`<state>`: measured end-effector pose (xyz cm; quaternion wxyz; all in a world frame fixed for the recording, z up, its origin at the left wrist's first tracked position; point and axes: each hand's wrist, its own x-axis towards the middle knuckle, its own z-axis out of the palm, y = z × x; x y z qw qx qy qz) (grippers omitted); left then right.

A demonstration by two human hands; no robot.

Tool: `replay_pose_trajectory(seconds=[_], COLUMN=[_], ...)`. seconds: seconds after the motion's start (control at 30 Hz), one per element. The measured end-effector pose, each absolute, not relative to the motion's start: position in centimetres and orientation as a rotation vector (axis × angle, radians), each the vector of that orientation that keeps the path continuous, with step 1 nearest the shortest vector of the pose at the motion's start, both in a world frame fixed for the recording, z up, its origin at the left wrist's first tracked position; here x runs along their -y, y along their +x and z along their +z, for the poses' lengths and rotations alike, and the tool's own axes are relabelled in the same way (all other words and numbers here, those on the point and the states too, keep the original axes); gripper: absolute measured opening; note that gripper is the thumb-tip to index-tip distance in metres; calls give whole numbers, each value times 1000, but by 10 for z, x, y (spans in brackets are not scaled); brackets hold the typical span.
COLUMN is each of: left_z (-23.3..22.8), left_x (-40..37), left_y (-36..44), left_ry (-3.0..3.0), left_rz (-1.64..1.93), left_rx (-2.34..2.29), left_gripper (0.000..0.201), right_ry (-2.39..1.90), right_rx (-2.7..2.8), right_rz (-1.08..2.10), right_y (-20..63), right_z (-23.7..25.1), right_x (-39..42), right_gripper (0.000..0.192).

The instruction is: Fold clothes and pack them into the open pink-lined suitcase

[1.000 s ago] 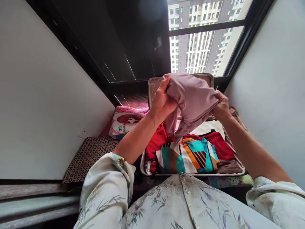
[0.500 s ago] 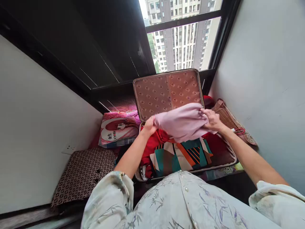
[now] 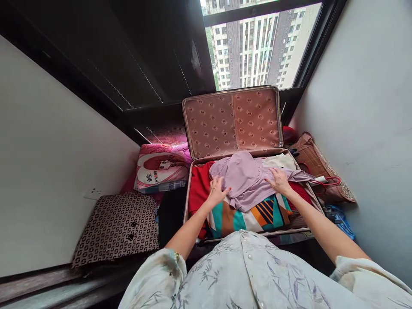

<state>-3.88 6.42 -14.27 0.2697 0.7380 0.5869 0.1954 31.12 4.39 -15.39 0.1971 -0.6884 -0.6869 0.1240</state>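
Note:
A lilac garment (image 3: 242, 174) lies spread over the clothes in an open suitcase (image 3: 210, 128). On its left edge rests my left hand (image 3: 218, 191), fingers apart. My right hand (image 3: 279, 181) lies on the right part of the garment with its fingers spread. A strip of lilac cloth trails past it over the suitcase's right rim. Under the garment are a red cloth (image 3: 198, 186) at the left and a folded teal, orange and white patterned garment (image 3: 240, 219) in front. White cloth (image 3: 280, 162) shows behind my right hand.
The raised lid leans near the window (image 3: 254, 51). On the left stand a pink printed cushion (image 3: 162, 171) and a brown patterned cushion (image 3: 119, 227). A brown bag (image 3: 317, 161) with red handles sits against the right wall, and blue plastic (image 3: 343, 221) lies below it.
The lilac garment was held up between both hands above the suitcase. Now it lies on the clothes inside, and both hands have lowered and loosened their grip.

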Motion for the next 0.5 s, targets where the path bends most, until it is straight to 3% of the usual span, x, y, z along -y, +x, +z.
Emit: replay_pose_trajectory(seconds=[0.23, 0.5], left_z=[-147, -131], left_x=[-26, 15], left_y=[13, -3], left_ry=[2166, 2063], left_rz=[138, 375], left_rx=[-1281, -1139], left_gripper=[56, 52], right_ry=[-1758, -1836], right_rx=[1668, 1510], right_rz=[581, 762], right_y=[274, 211], right_z=[-111, -69], right_x=[-124, -156], right_gripper=[44, 41])
